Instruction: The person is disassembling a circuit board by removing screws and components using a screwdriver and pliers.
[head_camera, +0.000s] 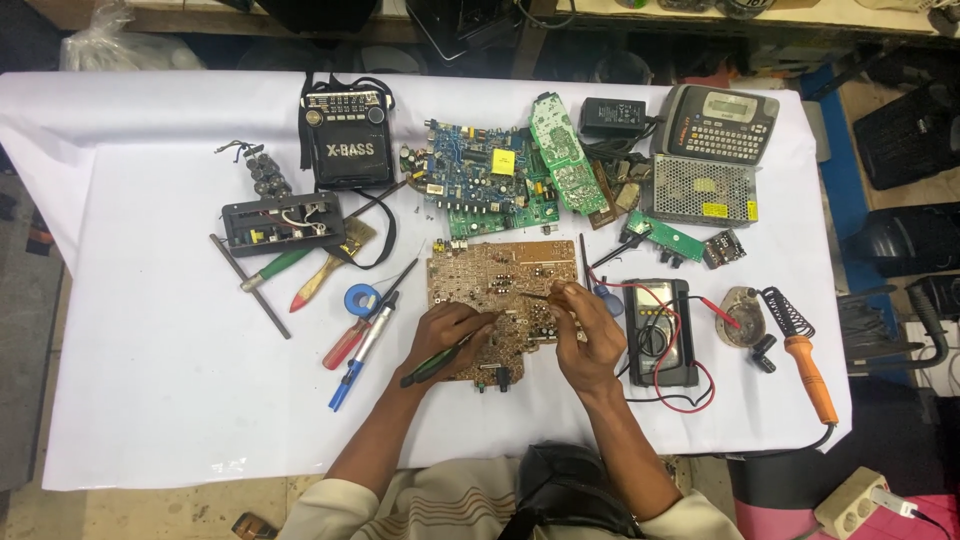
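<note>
From the head camera, a person is sitting at a desk (150, 400) covered with a white cloth; both hands are resting over a flat brown circuit board (495, 285) that is lying in the middle of the desk, just in front of the person.

The left hand (448, 335) is closing around a thin tool with a dark green handle (435, 365); the handle is sticking out toward the person, and the tip is pointing onto the brown board; the right hand (588, 335) is pinching a thin stick-like thing (535, 294) between its fingertips, and its end is touching the board too; what that thin thing is, I cannot tell.

Just to the right of the right hand, a black meter with red and black wires (662, 332) is lying flat; farther right, a soldering iron with an orange handle (808, 365) is lying near the desk edge, next to a small round stand (740, 315).

To the left of the left hand, a red-handled screwdriver (345, 345), a blue and silver pen-shaped tool (362, 350) and a small blue roll (362, 298) are lying close together; behind the brown board, a pile of green and blue circuit boards (490, 175) is sitting, with a small black radio (347, 140) to its left and a grey label printer with keys (718, 122) at the far right corner.
</note>
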